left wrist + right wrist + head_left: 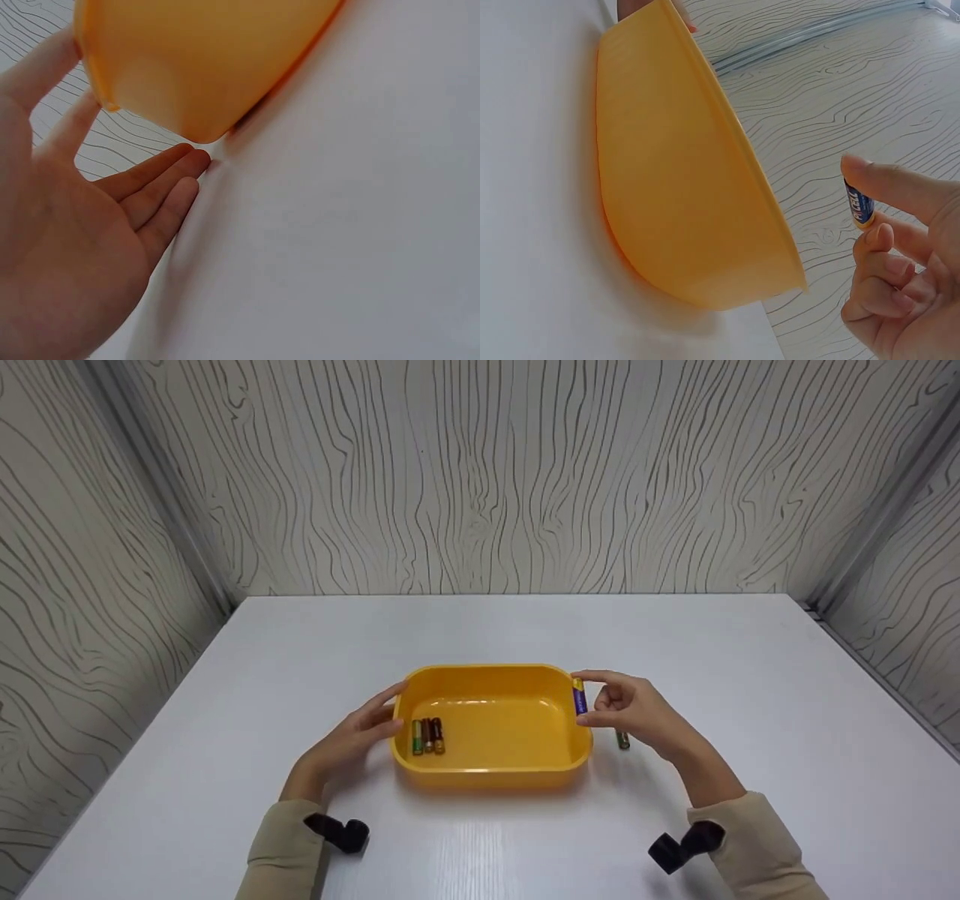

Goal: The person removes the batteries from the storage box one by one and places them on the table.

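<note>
A yellow plastic tub (491, 780) stands on the white table. At its left end, my left hand (352, 739) touches the rim with straight, spread fingers; the left wrist view shows the lower fingers (161, 191) near the tub's base. Above the right rim, my right hand (637, 709) pinches a purple-and-yellow battery (580, 697) between thumb and forefinger by its two ends. The right wrist view shows this battery (859, 204) higher than the rim, with the other fingers curled. Inside the tub, a green battery (417, 738), a brown battery (427, 735) and a dark battery (438, 736) lie side by side at the left.
Another green battery (623, 740) lies on the table to the right of the tub, partly hidden under my right hand. Wood-grain patterned panels (480, 480) enclose the table (480, 622) at the back and sides. Small black wrist cameras sit at both sleeves.
</note>
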